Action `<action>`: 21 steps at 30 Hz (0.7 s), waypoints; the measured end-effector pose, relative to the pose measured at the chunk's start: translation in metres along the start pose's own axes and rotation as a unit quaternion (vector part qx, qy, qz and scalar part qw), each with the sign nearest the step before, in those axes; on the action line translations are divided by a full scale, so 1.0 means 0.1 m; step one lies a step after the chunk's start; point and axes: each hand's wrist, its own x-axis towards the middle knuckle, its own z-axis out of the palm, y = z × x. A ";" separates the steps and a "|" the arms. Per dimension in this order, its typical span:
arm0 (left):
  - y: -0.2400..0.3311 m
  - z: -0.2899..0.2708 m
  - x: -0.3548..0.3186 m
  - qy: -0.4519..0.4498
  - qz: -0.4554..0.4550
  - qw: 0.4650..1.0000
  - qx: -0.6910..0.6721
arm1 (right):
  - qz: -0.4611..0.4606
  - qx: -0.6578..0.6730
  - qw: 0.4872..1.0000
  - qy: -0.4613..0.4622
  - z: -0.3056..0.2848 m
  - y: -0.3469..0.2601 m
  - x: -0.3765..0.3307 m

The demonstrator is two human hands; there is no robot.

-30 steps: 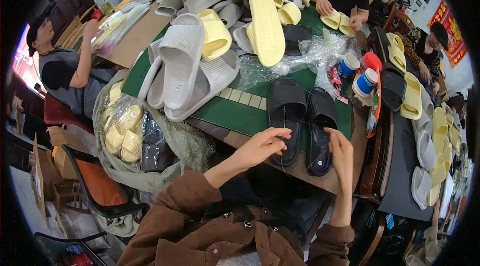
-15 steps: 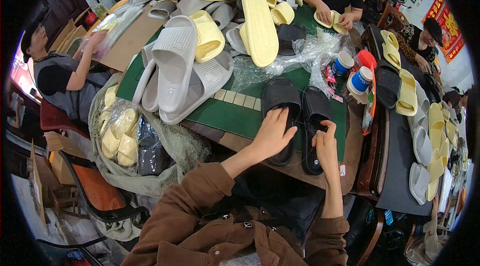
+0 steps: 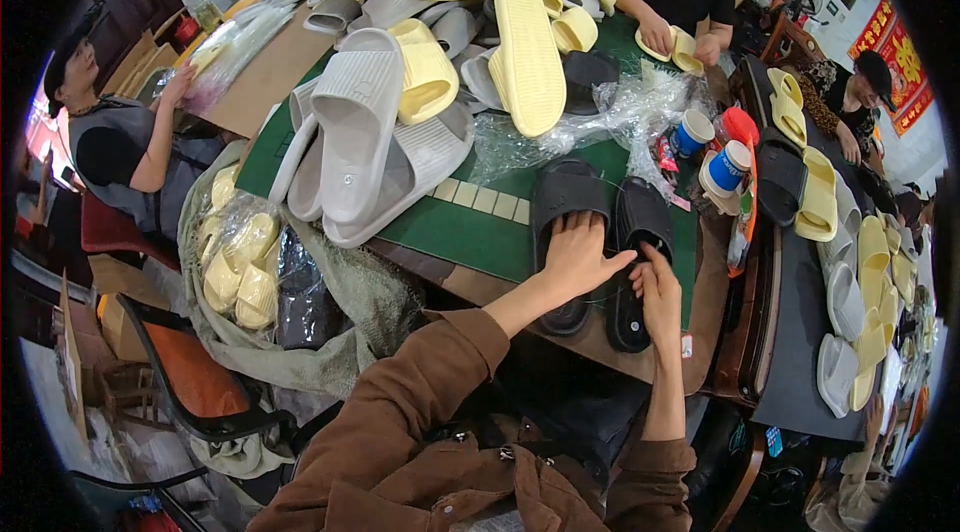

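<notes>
Two black slide sandals lie side by side on the green table mat [image 3: 470, 232] in front of me. My left hand [image 3: 577, 257] rests flat on the left black sandal [image 3: 563, 200], fingers spread over its footbed. My right hand [image 3: 659, 294] touches the lower half of the right black sandal [image 3: 639, 222], fingers curled at its inner edge. Both forearms come up from the lower edge in brown sleeves.
Grey sandals [image 3: 360, 137] and pale yellow sandals [image 3: 525, 52] are piled on the table beyond. Two blue-and-white cups [image 3: 728, 168] and crumpled clear plastic [image 3: 590, 117] sit nearby. A bag of yellow sandals [image 3: 238, 262] hangs at left. Other people sit around the table.
Both hands have moved forward onto the black sandals; the left hand now lies flat on the left one, and the right hand has closed in on the right one.
</notes>
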 end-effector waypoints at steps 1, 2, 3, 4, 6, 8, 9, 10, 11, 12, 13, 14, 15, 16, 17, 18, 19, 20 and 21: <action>0.00 0.00 0.00 -0.022 0.009 1.000 0.005 | -0.001 0.000 1.000 -0.002 0.00 -0.02 -0.01; 0.01 0.01 0.00 -0.007 0.017 1.000 0.011 | 0.014 0.022 0.999 0.027 0.02 -0.04 -0.01; 0.01 0.01 0.00 -0.006 0.016 1.000 0.012 | 0.028 0.043 0.997 0.057 0.02 -0.08 -0.01; 0.02 0.02 -0.01 -0.016 0.011 1.000 0.010 | 0.035 0.059 0.996 0.052 0.05 -0.12 -0.02; 0.01 0.04 -0.04 0.002 0.010 1.000 0.016 | 0.034 0.050 0.997 0.050 0.14 -0.23 -0.06; 0.01 0.05 -0.05 0.012 0.015 1.000 0.011 | 0.019 0.045 0.997 0.066 0.21 -0.25 -0.09; 0.02 0.05 -0.06 0.021 0.021 1.000 0.005 | 0.017 0.045 0.997 0.065 0.21 -0.24 -0.10; 0.03 0.05 -0.07 0.023 0.020 1.000 0.006 | 0.008 0.007 0.999 0.049 0.19 -0.22 -0.11; 0.03 0.04 -0.10 0.025 0.025 0.999 0.003 | 0.000 -0.031 0.999 0.034 0.20 -0.21 -0.10; 0.04 0.04 -0.12 0.027 0.029 0.999 0.000 | -0.021 -0.061 0.996 0.064 0.22 -0.22 -0.10; 0.04 0.03 -0.16 0.028 0.029 0.999 0.002 | -0.023 -0.060 0.996 0.063 0.23 -0.24 -0.10; 0.05 0.01 -0.21 0.026 0.032 0.999 0.004 | -0.047 -0.094 0.992 0.073 0.24 -0.27 -0.11; 0.05 -0.01 -0.24 0.024 0.035 0.999 0.007 | -0.071 -0.127 0.986 0.084 0.25 -0.28 -0.11; 0.05 -0.03 -0.26 0.013 0.034 0.999 0.004 | -0.061 -0.136 0.986 0.072 0.24 -0.25 -0.11; 0.04 -0.05 -0.28 0.014 0.031 0.999 0.007 | -0.063 -0.133 0.987 0.069 0.26 -0.22 -0.10; 0.03 -0.06 -0.28 0.022 0.041 0.999 -0.008 | -0.092 -0.166 0.979 0.077 0.28 -0.19 -0.09; 0.03 -0.08 -0.29 0.031 0.051 0.998 -0.024 | -0.122 -0.197 0.969 0.084 0.29 -0.18 -0.09; 0.00 -0.10 -0.29 0.032 0.056 0.998 -0.024 | -0.127 -0.192 0.970 0.079 0.32 -0.17 -0.07; -0.04 -0.09 -0.30 0.036 0.061 0.997 -0.025 | -0.097 -0.207 0.970 0.079 0.35 -0.16 -0.06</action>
